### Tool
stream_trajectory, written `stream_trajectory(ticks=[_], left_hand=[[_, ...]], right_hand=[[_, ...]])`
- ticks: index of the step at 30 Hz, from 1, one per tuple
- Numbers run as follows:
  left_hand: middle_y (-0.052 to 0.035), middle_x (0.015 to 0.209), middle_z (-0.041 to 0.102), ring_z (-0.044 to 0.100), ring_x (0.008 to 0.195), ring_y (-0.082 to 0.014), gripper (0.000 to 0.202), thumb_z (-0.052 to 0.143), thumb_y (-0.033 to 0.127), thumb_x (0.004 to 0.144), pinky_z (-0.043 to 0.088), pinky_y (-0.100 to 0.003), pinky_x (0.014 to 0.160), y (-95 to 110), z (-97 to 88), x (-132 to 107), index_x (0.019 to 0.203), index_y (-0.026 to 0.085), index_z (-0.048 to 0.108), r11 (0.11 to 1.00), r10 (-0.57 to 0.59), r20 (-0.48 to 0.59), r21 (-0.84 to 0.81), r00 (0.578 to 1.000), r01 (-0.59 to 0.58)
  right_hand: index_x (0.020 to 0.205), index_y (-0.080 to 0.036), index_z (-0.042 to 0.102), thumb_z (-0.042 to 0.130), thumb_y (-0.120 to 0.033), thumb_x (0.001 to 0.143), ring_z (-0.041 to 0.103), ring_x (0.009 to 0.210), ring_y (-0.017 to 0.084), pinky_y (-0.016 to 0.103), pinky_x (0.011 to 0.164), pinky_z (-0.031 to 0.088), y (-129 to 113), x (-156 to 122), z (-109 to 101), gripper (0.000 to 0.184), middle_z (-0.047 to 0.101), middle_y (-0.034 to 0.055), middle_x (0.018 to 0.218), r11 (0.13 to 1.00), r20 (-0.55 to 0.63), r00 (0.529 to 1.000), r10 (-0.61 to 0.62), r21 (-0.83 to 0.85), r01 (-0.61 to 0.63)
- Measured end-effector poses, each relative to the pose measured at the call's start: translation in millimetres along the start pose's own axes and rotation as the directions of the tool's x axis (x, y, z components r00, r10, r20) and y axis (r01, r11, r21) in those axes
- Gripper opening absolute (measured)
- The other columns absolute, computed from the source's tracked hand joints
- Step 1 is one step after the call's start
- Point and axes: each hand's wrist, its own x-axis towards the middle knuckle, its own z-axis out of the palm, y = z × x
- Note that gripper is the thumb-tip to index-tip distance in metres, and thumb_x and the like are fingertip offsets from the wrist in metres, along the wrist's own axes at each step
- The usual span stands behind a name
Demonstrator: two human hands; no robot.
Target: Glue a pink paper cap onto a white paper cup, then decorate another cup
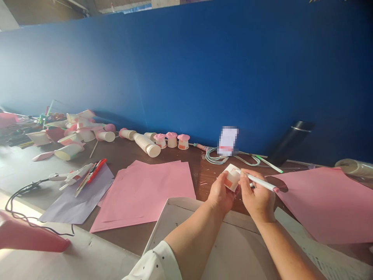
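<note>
My left hand is closed around a white paper cup that has an orange patch on its side. In my right hand is a white marker with a pinkish end, and its tip meets the cup's wall. Both hands are close together above the dark brown table. Behind them lies a coiled pale cable near a blurred white card-like thing. Left of that, paper cups with pink tops stand in a short row.
Pink paper sheets lie left, more pink paper right. A red box cutter and a white glue gun rest on grey paper. A cup stack lies near the blue partition; a dark bottle stands right.
</note>
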Motion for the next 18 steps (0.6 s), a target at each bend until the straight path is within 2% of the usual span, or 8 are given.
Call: stream_trajectory(ticks=[5,18], left_hand=[[-0.0107,0.100,0.071,0.068,0.080,-0.0174,0.018,0.062,0.026,0.091,0.053,-0.029,0.078,0.0,0.5,-0.7,0.101,0.012,0.068,1.000,0.010,0.006,0.007,1.000,-0.010],[-0.0094,0.097,0.072,0.067,0.079,-0.0177,0.019,0.067,0.026,0.088,0.053,-0.029,0.075,-1.2,-3.7,5.5,0.102,0.013,0.067,1.000,0.003,0.019,-0.010,1.000,-0.003]], right_hand=[[0.101,-0.018,0.073,0.055,-0.050,0.097,0.071,0.070,0.024,0.033,0.067,0.053,0.4,-0.4,-0.2,0.037,0.074,0.0110,0.077,1.000,0.018,1.000,0.013,0.001,-0.013],[0.100,-0.015,0.073,0.057,-0.046,0.096,0.071,0.071,0.022,0.033,0.068,0.055,-3.9,0.4,-0.4,0.036,0.076,0.0117,0.081,1.000,-0.008,1.000,0.005,0.017,-0.005]])
